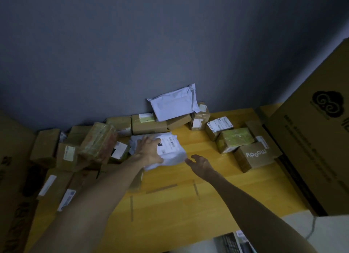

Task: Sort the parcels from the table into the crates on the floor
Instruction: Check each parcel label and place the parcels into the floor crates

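A white soft parcel [171, 148] with a printed label lies on the yellow table [188, 201] near its middle. My left hand [149, 148] lies on top of the parcel, fingers spread over its left part and thumb hooked round its near edge. My right hand [200, 163] hovers open just right of the parcel's near corner, apart from it. No crate is in view.
Brown cardboard parcels [98, 141] crowd the table's left side and back edge. A pale mailer bag [173, 104] leans on the grey wall. More boxes, one marked "moody" [254, 156], sit at the right beside a large carton [317, 139].
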